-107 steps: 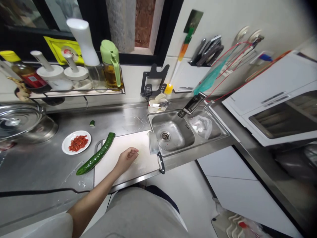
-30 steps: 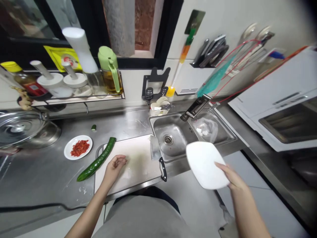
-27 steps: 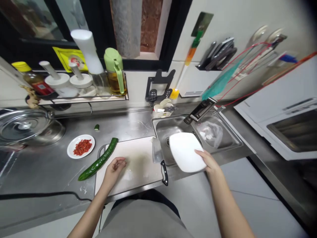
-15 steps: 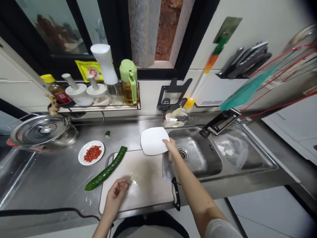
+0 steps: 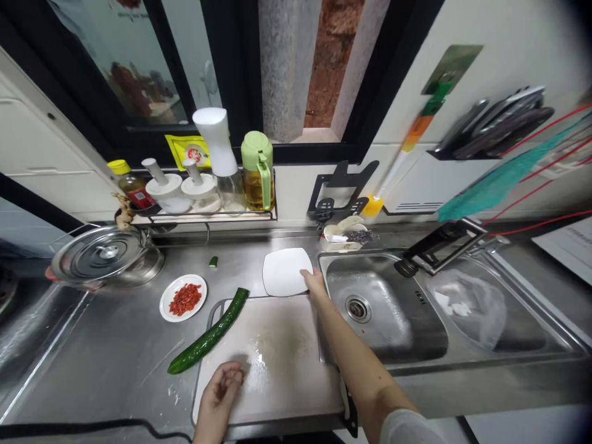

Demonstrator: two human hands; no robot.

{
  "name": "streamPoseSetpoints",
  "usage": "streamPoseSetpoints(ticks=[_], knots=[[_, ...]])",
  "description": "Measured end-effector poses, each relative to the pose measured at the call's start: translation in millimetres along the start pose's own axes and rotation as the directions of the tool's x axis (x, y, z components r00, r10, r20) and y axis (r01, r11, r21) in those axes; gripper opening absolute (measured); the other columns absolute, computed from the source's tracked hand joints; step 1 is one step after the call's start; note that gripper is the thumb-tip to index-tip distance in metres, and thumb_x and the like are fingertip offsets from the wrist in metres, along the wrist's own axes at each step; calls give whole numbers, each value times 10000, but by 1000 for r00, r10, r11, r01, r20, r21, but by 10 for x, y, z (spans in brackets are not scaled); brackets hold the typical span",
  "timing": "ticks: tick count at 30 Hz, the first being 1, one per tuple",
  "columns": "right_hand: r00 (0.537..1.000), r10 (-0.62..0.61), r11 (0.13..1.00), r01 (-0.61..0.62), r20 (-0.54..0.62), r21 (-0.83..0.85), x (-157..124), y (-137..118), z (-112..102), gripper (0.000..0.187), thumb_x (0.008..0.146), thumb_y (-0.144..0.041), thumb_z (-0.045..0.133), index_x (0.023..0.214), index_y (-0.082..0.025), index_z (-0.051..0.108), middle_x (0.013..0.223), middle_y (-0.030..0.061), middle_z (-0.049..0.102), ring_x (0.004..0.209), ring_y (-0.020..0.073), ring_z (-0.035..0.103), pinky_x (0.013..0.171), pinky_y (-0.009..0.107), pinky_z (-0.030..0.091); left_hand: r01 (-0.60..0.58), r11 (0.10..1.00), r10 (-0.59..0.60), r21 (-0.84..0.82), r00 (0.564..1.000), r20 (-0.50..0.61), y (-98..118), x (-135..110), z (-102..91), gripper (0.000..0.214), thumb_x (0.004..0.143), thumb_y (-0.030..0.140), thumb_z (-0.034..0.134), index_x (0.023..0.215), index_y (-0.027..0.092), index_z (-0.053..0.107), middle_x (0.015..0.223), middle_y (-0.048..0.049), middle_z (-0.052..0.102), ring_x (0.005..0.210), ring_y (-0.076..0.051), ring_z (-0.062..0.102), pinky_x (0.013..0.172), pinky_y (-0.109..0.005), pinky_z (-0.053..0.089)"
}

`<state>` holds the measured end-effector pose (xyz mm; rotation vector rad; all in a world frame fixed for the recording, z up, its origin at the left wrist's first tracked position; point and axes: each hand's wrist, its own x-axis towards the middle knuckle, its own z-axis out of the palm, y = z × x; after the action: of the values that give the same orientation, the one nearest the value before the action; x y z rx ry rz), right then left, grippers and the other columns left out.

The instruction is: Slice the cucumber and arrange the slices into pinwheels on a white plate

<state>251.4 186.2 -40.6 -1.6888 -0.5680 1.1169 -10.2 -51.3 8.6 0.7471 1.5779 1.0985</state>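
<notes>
My right hand (image 5: 315, 285) grips the right edge of a white squarish plate (image 5: 284, 271), at the back edge of the cutting board (image 5: 296, 345); whether the plate fully touches the counter I cannot tell. My left hand (image 5: 221, 394) is loosely closed over the board's front left, fingertips near the thumb, with nothing seen in it. A long green cucumber (image 5: 208, 339) lies aslant across the board's left edge. Its cut-off end piece (image 5: 213, 262) sits farther back on the counter. A knife (image 5: 350, 410) at the board's right edge is partly hidden by my right forearm.
Left of the board stands a round white plate (image 5: 166, 302) of chopped red pieces, with a lidded steel pot (image 5: 134, 265) behind. A steel sink (image 5: 388, 314) with a black faucet (image 5: 430, 246) is on the right. Seasoning jars and an oil jug (image 5: 257, 172) line the rack.
My right hand has shifted the white squarish plate a little left, away from the sink. My left hand stays curled over the board. The whole view has moved slightly.
</notes>
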Motion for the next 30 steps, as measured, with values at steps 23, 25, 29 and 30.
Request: streamPoseSetpoints(ticks=[23,25,29,30], knots=[[984,-124,459,172,129,-872,-10,-132,-94,450,824,-413,605,1108,-65,633,1060,180,684,986,263,647,796,281,468,-9,999,10,-35,1000,29,77,-5,127,482,614,590,729,841,172,652,732,-47,669,747,-179,642,715,-257,520],[983,-120,432,178,139,-884,-7,-129,-84,455,831,-424,604,1105,-61,635,1064,184,682,994,264,644,799,280,466,-13,999,14,-33,999,29,79,-9,125,476,619,586,726,840,171,652,727,-45,666,743,-176,640,722,-256,519],[987,-75,388,158,140,-908,-21,-155,-54,482,836,-445,606,1129,-62,624,1080,187,675,1028,262,633,814,279,463,-20,999,20,-27,1000,15,74,-16,105,468,625,582,723,836,170,654,753,-52,675,757,-177,644,746,-259,521],[989,-61,375,151,138,-915,-27,-168,-48,489,838,-450,605,1137,-64,620,1090,187,672,1039,261,629,820,278,462,-19,999,19,-27,1000,16,66,-13,93,464,629,578,722,840,170,655,758,-53,676,762,-176,645,747,-258,521]])
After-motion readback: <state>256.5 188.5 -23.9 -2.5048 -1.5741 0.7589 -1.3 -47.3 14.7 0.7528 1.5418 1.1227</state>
